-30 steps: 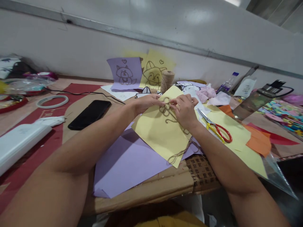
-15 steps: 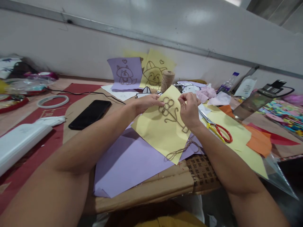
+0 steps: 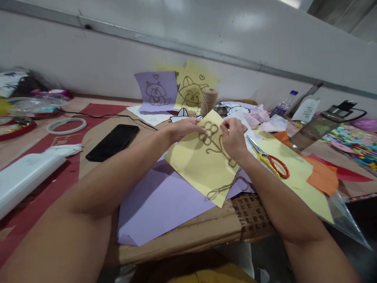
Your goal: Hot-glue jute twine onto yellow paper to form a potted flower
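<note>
A yellow sheet (image 3: 188, 165) is tilted up over a larger purple sheet (image 3: 153, 208). It bears a flower of brown twine (image 3: 210, 131) with several round petals, a stem and curled leaves. My left hand (image 3: 187, 129) grips the upper left edge, its thumb lying on the front beside the petals. At the upper right edge my right hand (image 3: 235, 137) is closed, thumb and forefinger pinched together close to the flower; what is between them is hidden. A loose loop of twine (image 3: 220, 192) hangs over the lower corner of the yellow sheet.
Behind the sheet stand a twine spool (image 3: 209, 100) and two propped fox pictures, one on purple paper (image 3: 141, 86). Scissors (image 3: 266, 155) and a bottle (image 3: 318, 125) lie to the right. To the left are a phone (image 3: 113, 142), a tape roll (image 3: 67, 125) and a white device (image 3: 32, 173).
My right hand has shifted slightly left, nearer the flower, and covers the right leaf more. The yellow sheet has dipped a little. My left hand keeps its grip.
</note>
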Demonstrator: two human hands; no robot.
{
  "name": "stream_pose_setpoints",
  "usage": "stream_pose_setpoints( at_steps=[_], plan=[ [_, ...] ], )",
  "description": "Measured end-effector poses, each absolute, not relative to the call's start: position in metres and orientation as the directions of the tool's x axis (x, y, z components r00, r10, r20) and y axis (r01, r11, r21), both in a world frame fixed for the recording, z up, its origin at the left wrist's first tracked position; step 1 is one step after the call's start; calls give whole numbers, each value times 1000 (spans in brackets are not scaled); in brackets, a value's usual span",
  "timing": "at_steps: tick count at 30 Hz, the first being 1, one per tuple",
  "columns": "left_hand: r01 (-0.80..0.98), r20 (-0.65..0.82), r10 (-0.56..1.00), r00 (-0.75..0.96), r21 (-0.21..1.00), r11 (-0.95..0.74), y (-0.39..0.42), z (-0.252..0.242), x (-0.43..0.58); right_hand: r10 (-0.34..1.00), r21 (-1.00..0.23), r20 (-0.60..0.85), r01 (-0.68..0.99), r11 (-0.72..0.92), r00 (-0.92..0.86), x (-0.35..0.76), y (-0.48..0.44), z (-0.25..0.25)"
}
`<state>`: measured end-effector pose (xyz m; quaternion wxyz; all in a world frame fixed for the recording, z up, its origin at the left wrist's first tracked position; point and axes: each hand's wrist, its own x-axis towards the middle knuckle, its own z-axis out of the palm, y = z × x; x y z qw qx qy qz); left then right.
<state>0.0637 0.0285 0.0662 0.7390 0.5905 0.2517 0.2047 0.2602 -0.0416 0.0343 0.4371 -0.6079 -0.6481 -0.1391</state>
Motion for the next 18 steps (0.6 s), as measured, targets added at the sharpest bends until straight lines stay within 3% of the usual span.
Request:
stream_pose_setpoints(
  at_steps=[4,7,9,11,14,18],
  plan=[
    [7,-159,622,767,971,240,34,65,59,554,-538,789,736,411,267,270,-38,41],
    [8,-167,639,751,970,244,39,63,57,492,-580,809,576,577,322,275,-35,44],
    [21,-178,649,740,970,243,42,61,57,495,-577,812,558,596,310,275,-34,44],
    [30,-186,654,733,970,243,43,61,58,562,-551,799,632,545,213,274,-35,41],
    [27,-183,651,736,970,242,41,62,59,664,-411,747,797,443,16,268,-38,36],
    [2,-163,658,735,971,238,36,65,62,704,-217,708,931,293,-56,262,-43,32]
  ],
)
